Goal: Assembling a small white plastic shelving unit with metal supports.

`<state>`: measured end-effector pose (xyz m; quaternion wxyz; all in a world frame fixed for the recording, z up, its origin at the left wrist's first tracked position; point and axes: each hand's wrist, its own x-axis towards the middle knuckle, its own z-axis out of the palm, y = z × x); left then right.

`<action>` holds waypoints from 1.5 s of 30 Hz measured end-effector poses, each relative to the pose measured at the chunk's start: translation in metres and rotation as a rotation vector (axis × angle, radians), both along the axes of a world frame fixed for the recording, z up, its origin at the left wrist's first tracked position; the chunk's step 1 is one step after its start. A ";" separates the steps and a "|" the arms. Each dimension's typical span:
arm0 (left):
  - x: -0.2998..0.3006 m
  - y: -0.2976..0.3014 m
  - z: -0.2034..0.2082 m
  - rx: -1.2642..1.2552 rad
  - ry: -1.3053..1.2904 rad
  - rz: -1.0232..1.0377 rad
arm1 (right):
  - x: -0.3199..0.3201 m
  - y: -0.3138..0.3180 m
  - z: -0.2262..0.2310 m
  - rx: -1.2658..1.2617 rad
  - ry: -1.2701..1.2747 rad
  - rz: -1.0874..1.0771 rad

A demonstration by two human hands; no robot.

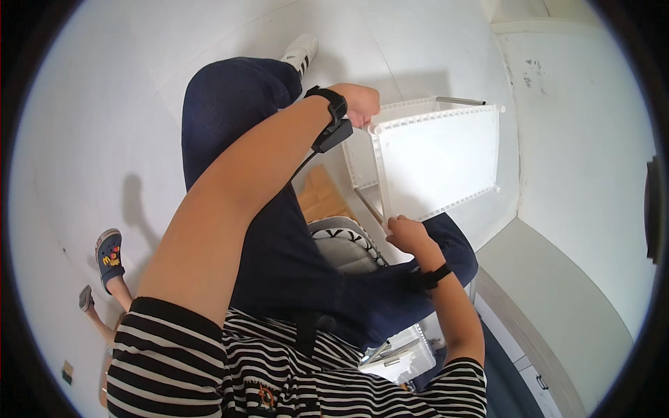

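White rack (pixel 439 160), with broad panels and beaded edges, is in front of us and to our right, near the wall (pixel 578 104). Our left hand (pixel 362 104) is curled closed at its upper left corner, the fingertips partly hidden. Our right hand (pixel 410 235) has thumb and fingers closed on its lower left corner, near a metal tube (pixel 369 203). Between our legs, we see a tan sheet (pixel 319 191) and a grey padded item (pixel 345 255) with a black-and-white border.
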<state>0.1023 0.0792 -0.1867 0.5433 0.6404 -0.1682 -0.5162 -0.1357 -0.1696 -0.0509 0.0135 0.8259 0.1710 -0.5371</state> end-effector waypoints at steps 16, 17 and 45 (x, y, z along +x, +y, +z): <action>0.002 -0.011 0.118 0.556 -0.591 0.004 | 0.150 0.085 -0.031 0.514 -0.810 -0.410; 0.002 -0.012 0.121 0.557 -0.587 0.007 | 0.153 0.086 -0.039 0.493 -0.737 -0.483; 0.026 -0.009 0.179 0.521 -0.797 0.109 | 0.149 0.094 -0.088 0.136 -0.840 -0.016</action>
